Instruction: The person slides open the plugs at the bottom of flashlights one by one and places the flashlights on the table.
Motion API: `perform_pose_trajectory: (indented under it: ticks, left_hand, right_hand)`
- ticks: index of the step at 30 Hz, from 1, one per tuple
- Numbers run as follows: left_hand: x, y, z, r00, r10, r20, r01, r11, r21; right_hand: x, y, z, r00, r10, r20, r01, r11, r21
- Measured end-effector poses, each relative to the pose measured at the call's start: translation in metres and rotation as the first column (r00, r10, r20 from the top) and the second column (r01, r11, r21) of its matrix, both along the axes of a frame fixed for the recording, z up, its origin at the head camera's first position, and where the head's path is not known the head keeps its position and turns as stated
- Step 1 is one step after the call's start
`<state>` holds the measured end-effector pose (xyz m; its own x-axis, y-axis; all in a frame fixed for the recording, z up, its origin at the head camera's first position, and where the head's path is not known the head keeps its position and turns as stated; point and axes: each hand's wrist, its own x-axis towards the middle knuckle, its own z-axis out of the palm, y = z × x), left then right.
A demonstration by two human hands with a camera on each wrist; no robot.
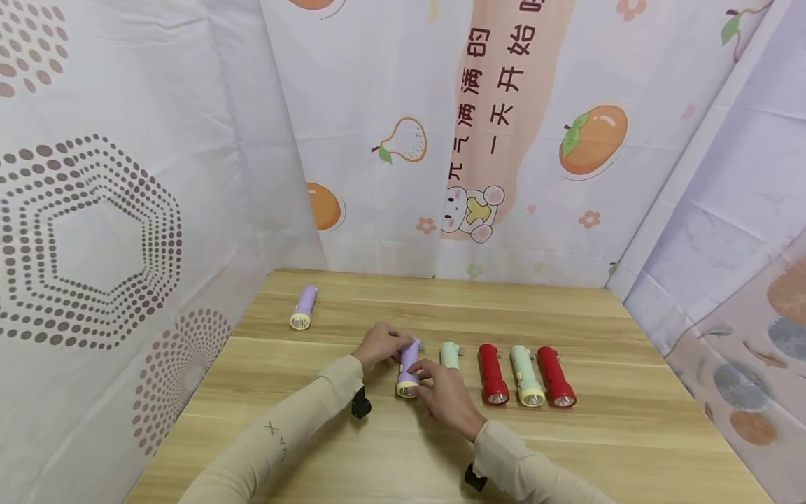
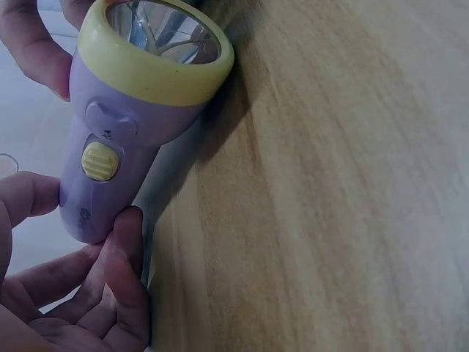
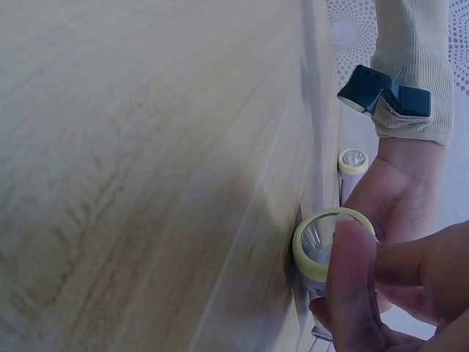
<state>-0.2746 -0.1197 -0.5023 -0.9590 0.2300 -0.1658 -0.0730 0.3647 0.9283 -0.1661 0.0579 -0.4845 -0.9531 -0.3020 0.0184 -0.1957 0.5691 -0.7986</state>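
Note:
A purple flashlight (image 1: 408, 360) with a cream-yellow head lies on the table, its lens end toward me. My left hand (image 1: 380, 344) pinches its tail end between thumb and fingers; the yellow switch shows in the left wrist view, just above those fingertips (image 2: 127, 227). At the lens end, my right hand (image 1: 447, 397) grips the head, the thumb (image 3: 352, 271) crossing the rim in the right wrist view. Just beyond the right hand lies a mint green flashlight (image 1: 450, 353), its front part hidden behind that hand.
Right of the hands, a red flashlight (image 1: 492, 372), another mint flashlight (image 1: 526, 374) and a second red flashlight (image 1: 555, 374) lie side by side. Another purple flashlight (image 1: 305, 302) lies at the back left of the wooden table (image 1: 352, 465). Printed curtains (image 1: 378, 231) enclose the back and sides.

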Motion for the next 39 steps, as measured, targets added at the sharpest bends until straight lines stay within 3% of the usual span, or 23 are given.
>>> perform_pose_trajectory:
  ticks: [9, 18, 32, 39]
  left_hand:
    - [-0.003, 0.0, -0.002, 1.0, -0.005, -0.001, 0.005, 0.998, -0.061]
    - [0.0, 0.0, 0.001, 1.0, -0.001, 0.0, 0.001, 0.998, -0.062]
    - [0.014, -0.013, -0.004, 0.999, -0.023, -0.034, 0.022, 0.999, -0.039]
    - [0.03, -0.029, -0.003, 0.998, -0.032, -0.05, 0.03, 0.999, -0.042]
  right_hand:
    - [0.0, 0.001, 0.0, 1.0, 0.005, 0.006, -0.005, 1.0, -0.016]
    - [0.0, 0.003, 0.0, 1.0, 0.012, -0.017, -0.012, 1.0, -0.018]
    - [0.003, 0.004, 0.003, 0.995, -0.027, -0.101, 0.031, 0.999, 0.037]
    - [0.005, 0.005, 0.009, 0.992, -0.068, -0.105, 0.071, 0.997, 0.025]
